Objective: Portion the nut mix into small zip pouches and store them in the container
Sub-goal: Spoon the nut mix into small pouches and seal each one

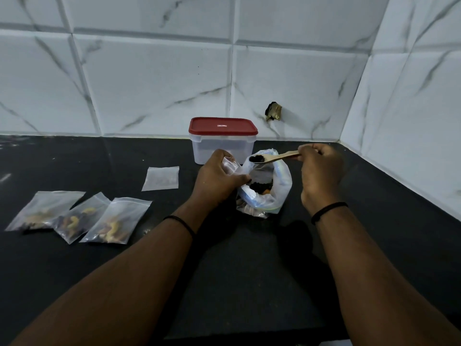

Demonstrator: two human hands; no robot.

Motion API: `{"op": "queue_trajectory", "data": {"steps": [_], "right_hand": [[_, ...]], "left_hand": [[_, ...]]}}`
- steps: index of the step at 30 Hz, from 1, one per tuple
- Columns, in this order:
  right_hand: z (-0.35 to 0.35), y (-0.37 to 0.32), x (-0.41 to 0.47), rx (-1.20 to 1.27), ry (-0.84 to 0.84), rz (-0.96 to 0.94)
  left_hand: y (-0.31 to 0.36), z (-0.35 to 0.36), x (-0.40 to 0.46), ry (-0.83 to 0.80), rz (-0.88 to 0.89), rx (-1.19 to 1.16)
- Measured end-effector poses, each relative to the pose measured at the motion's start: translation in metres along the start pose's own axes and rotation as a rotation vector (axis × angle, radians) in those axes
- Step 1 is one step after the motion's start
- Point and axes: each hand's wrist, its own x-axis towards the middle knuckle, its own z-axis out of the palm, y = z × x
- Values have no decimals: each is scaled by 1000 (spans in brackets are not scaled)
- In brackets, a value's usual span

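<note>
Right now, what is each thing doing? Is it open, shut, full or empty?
Container: red lid on, looks empty.
Big bag: open, nuts inside.
Spoon: loaded, held over the big bag.
Held pouch: looks empty.
Three pouches: filled, lying flat.
Spare pouch: empty, flat.
Left hand: grips the held pouch.
Right hand: grips the spoon.

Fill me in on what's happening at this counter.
A person is portioning nut mix. The right hand holds a wooden spoon loaded with dark pieces above the open bag of mix, while the left hand grips an empty small pouch. Three filled pouches lie on the left of the black counter, a spare empty pouch behind them. The red-lidded container is closed.
</note>
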Motion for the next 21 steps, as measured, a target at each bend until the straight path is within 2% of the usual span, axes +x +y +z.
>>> {"op": "queue_trajectory", "data": {"steps": [4,9,11,13,15,18,21], "right_hand": [[6,-5,-12,60,-124,-89],[6,-14,-30,-112,-486,-557],[5,-16,-33,-124,-561,-651],[2,-18,-34,-62,-533,-678],[-3,-20,-32,-15,-419,-678],[-14,-20,-25,-100,-204,-644],[-21,-15,-18,-207,-156,-603]], "left_hand": [[-1,1,0,-19,32,13],[0,2,0,10,56,-3],[0,2,1,17,47,-6],[-1,2,2,16,32,-3],[-2,3,3,11,13,9],[-4,5,4,-19,-31,50],[-5,6,5,-43,-42,111]]}}
